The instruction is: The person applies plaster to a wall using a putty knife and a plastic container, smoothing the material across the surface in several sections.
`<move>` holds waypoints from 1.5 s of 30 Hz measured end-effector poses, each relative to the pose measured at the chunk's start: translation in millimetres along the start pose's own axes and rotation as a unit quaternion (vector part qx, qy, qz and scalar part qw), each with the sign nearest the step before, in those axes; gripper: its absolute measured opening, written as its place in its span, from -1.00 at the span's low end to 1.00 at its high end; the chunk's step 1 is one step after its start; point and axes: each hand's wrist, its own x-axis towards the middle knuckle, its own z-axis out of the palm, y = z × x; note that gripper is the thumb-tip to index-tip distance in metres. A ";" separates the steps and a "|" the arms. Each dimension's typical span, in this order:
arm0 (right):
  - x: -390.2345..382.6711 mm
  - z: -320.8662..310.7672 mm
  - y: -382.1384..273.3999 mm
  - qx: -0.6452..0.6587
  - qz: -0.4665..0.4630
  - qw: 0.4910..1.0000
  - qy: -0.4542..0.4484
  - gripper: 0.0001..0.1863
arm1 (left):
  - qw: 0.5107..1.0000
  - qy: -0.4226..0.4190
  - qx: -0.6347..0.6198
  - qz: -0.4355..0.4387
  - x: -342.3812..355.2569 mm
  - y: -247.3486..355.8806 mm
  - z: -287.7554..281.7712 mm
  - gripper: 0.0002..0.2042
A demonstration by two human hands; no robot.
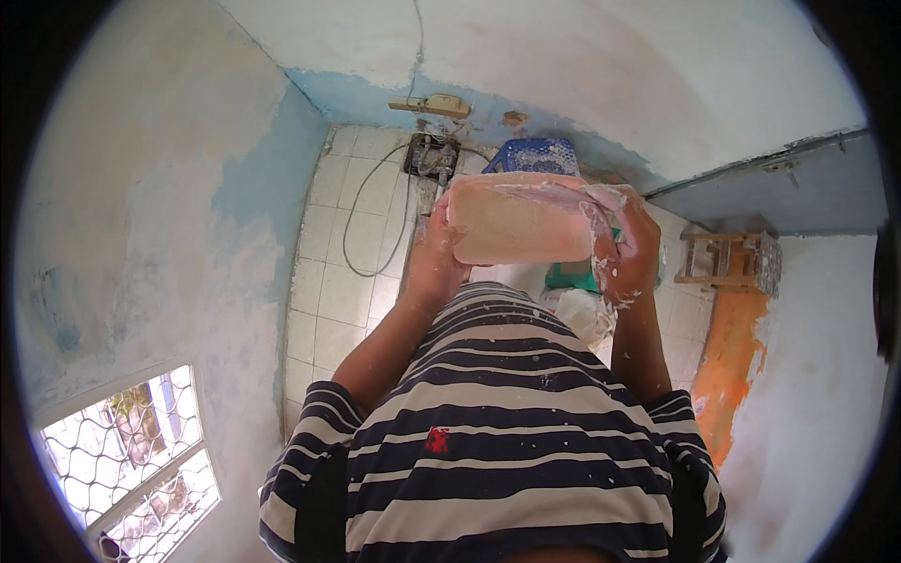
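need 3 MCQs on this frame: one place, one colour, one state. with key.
1. Where is the blue crate?
A. on the floor by the far wall
B. on the window sill
C. in the left hand

2. What colour is the board held up in front?
A. green
B. pinkish tan
C. black

3. How is the board held?
A. one hand only
B. resting on the floor
C. a hand at each end

Key:
1 A, it sits on the tiled floor at the foot of the far wall.
2 B, its face is pinkish tan, smeared white.
3 C, the left hand grips its left end and the right hand, plaster-covered, its right end.
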 end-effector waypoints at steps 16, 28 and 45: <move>1.5 -9.0 16.1 -0.038 0.061 0.997 -0.007 -0.81 | 1.000 0.002 0.028 -0.005 25.3 -4.1 14.7 -0.45; -38.1 -27.9 50.1 -0.043 0.167 0.985 -0.020 -0.79 | 0.994 -0.013 0.032 -0.104 42.6 -52.0 19.8 -0.44; -46.8 -135.9 91.9 0.040 0.160 0.982 0.093 -0.79 | 0.993 -0.053 0.090 -0.058 49.9 -94.5 141.2 -0.44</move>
